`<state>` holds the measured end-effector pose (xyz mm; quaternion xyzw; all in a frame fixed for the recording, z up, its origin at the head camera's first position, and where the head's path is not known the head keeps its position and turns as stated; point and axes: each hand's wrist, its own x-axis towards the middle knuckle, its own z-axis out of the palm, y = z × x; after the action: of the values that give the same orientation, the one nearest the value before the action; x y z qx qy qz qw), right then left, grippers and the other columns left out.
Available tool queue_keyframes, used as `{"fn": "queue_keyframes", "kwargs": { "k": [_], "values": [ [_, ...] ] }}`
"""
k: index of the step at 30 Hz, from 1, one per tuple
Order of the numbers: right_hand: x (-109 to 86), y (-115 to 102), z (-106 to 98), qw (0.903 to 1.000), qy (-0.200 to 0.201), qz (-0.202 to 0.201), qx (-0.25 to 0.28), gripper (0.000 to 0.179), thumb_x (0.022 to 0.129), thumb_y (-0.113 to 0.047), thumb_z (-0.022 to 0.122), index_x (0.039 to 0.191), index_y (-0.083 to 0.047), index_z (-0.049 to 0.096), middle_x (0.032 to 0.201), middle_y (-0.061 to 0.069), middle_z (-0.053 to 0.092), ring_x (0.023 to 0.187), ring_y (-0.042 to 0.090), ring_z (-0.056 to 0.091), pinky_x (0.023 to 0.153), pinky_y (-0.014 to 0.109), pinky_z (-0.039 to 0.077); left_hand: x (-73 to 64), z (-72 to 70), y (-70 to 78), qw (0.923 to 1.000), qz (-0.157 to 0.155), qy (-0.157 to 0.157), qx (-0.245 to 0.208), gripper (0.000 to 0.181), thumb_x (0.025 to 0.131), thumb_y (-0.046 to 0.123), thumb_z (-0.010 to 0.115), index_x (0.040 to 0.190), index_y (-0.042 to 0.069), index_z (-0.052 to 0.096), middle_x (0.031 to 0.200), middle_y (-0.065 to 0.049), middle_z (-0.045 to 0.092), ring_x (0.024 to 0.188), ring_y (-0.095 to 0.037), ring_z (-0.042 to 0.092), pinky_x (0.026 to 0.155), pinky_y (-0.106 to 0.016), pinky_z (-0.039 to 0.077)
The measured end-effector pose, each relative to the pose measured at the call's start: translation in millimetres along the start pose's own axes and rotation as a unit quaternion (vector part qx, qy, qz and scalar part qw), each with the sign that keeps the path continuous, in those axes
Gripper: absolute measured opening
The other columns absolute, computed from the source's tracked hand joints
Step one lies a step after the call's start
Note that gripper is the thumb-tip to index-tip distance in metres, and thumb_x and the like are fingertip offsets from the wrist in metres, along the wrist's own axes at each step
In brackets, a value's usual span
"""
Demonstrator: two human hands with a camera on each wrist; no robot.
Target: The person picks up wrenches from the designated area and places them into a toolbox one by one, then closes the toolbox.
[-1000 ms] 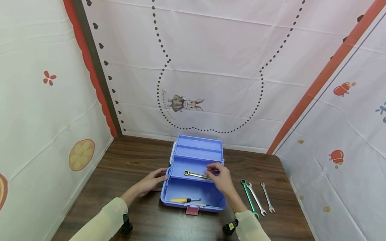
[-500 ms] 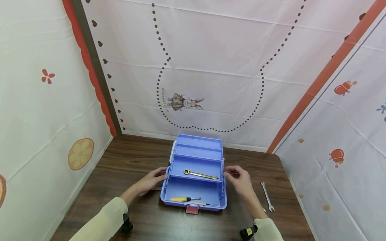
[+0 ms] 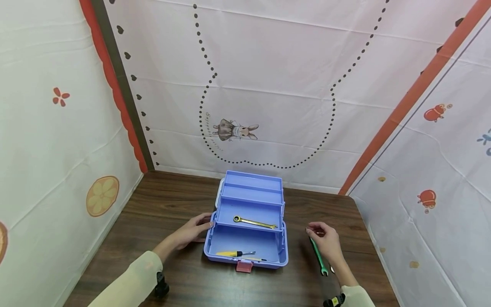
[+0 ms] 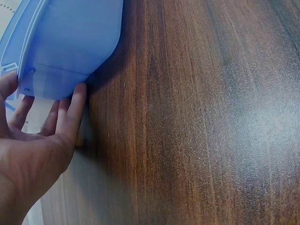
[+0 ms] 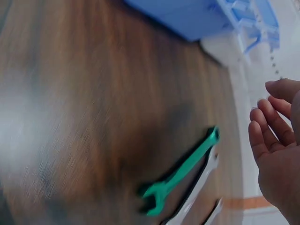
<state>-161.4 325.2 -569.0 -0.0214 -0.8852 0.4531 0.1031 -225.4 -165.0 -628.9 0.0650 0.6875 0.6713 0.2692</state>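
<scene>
My left hand point(image 3: 193, 231) rests against the left side of a blue toolbox point(image 3: 245, 244), which stands with its lid raised and trays spread. In the left wrist view the thumb lies at the rim and the fairly straight fingers point(image 4: 75, 110) touch the outer wall. My right hand point(image 3: 327, 242) holds nothing, its fingers loosely bent above the far end of a green wrench point(image 3: 318, 258). The right wrist view shows this wrench lying on the table beside a silver wrench point(image 5: 194, 190) and part of another. In the head view the hand mostly hides those silver ones.
A yellow-gold ratchet wrench point(image 3: 255, 222) lies in the toolbox's lower tray. A yellow-handled screwdriver point(image 3: 230, 253) and a thin yellow item lie in the bottom compartment. A red latch point(image 3: 244, 266) hangs at the front. Printed cloth walls point(image 3: 268, 106) border the wooden table point(image 3: 172, 192).
My right hand has let go of the yellow-gold wrench in the tray and moved right, past the toolbox's side, to above the green wrench. The left hand has stayed in place.
</scene>
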Motion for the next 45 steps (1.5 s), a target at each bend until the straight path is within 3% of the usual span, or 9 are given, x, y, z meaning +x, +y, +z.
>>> {"fn": "queue_keyframes", "kwargs": {
  "k": [9,18,24,34,38,45],
  "values": [
    [-7.5,37.3,-10.6,0.9979,0.017,0.057,-0.027,0.019,0.097,-0.008,0.078,0.114,0.001,0.076,0.101,0.011,0.076,0.087,0.005,0.066,0.073,0.015,0.054,0.4,1.2,4.4,0.9998,0.005,-0.005,0.020,0.063,0.109,0.037,0.063,0.161,0.010,0.039,0.157,-0.026,0.041,0.138,-0.042,0.051,0.094,-0.053,0.062],
    [-16.1,47.8,-13.1,0.9938,0.024,0.086,-0.066,0.019,0.097,-0.011,0.079,0.112,0.001,0.077,0.095,0.007,0.076,0.083,0.010,0.066,0.069,0.020,0.052,0.5,4.9,2.8,0.9998,0.008,-0.007,0.015,0.062,0.109,0.037,0.061,0.161,0.010,0.039,0.158,-0.026,0.040,0.137,-0.041,0.052,0.094,-0.052,0.062],
    [-18.5,49.0,-7.5,0.9944,0.014,0.070,-0.079,0.018,0.095,-0.008,0.079,0.111,0.000,0.077,0.094,0.007,0.076,0.084,0.012,0.067,0.069,0.020,0.052,-0.5,4.4,1.6,0.9998,0.004,0.003,0.017,0.064,0.109,0.038,0.062,0.161,0.010,0.039,0.157,-0.025,0.042,0.135,-0.041,0.054,0.093,-0.052,0.062],
    [-20.6,54.6,6.0,0.9950,0.029,0.026,-0.091,0.018,0.087,-0.001,0.084,0.103,-0.001,0.077,0.086,0.002,0.074,0.076,0.004,0.064,0.067,0.019,0.053,-3.0,3.0,2.9,0.9999,0.000,0.003,0.015,0.065,0.109,0.038,0.062,0.162,0.010,0.038,0.158,-0.025,0.040,0.138,-0.041,0.050,0.094,-0.052,0.062],
    [-19.4,52.9,11.3,0.9976,0.015,0.008,-0.067,0.023,0.086,0.002,0.084,0.107,0.003,0.075,0.090,0.008,0.075,0.078,0.006,0.065,0.068,0.019,0.055,-3.0,2.7,2.8,0.9999,0.003,0.002,0.010,0.065,0.109,0.038,0.062,0.162,0.009,0.038,0.158,-0.026,0.040,0.138,-0.042,0.050,0.094,-0.053,0.062],
    [-18.6,48.3,19.1,0.9984,-0.021,0.014,-0.051,0.028,0.083,0.008,0.084,0.108,0.005,0.073,0.092,0.011,0.073,0.082,0.014,0.065,0.071,0.020,0.057,-2.6,2.7,2.5,0.9999,0.001,0.006,0.010,0.065,0.108,0.038,0.063,0.161,0.009,0.039,0.158,-0.026,0.041,0.138,-0.042,0.050,0.094,-0.053,0.062]
  ]
}}
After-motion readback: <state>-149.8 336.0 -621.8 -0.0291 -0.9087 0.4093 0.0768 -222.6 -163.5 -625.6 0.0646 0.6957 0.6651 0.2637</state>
